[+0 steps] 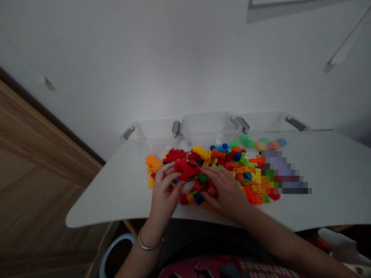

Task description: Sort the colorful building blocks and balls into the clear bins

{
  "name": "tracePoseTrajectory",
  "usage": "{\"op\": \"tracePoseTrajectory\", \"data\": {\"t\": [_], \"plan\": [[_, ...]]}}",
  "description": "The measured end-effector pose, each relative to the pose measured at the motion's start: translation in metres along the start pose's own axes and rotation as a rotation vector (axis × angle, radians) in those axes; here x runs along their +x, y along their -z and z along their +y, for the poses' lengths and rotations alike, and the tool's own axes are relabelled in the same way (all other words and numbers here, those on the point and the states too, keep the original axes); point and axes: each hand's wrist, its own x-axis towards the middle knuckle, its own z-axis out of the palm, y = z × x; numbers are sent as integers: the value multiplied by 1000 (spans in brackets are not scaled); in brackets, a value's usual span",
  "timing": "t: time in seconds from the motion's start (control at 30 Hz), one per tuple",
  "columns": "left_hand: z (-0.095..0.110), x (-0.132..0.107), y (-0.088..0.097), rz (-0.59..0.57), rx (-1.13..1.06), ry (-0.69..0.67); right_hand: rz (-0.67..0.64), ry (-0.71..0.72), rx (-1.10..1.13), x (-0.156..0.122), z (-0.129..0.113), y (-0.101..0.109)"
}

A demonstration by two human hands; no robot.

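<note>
**Hands together in the brick heap**

We've got a red moulded toy piece [187, 169] clasped in our left hand [164, 189], with our right hand [226, 191] spread right beside it, can't tell if it's gripping. Plastic building bricks [242, 170] heap around both, near the near edge of the white tabletop [333, 193]. See-through bins [207, 125] line the far edge, pastel plastic balls [261, 145] just in front.

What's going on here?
A person sits at a white table with both bare hands in a heap of colourful plastic building bricks. Their left hand, with a silver bangle on the wrist, holds a red rounded toy piece. Their right hand lies spread on the bricks beside it. Clear plastic bins with grey clips stand along the far edge, and round plastic pieces in several colours lie near them.
</note>
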Motion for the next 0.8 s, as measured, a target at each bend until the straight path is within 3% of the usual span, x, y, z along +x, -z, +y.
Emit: {"op": "tracePoseTrajectory", "data": {"t": [0.13,0.3,0.43,0.5,0.67,0.8], "plan": [[21,-5,-13,-15,-58,33,39,10,72,11,1,1],[38,-11,-24,-71,-28,13,-5,80,111,17,9,1],[43,-21,-25,-55,41,-15,116,14,108,8,17,5],[46,-29,-27,-99,109,-97,223,-65,118,1,20,6],[49,-45,-39,-249,210,-448,447,-248,151,-16,30,0],[38,-45,-45,-364,296,-519,517,-297,183,-25,34,-4]]}}
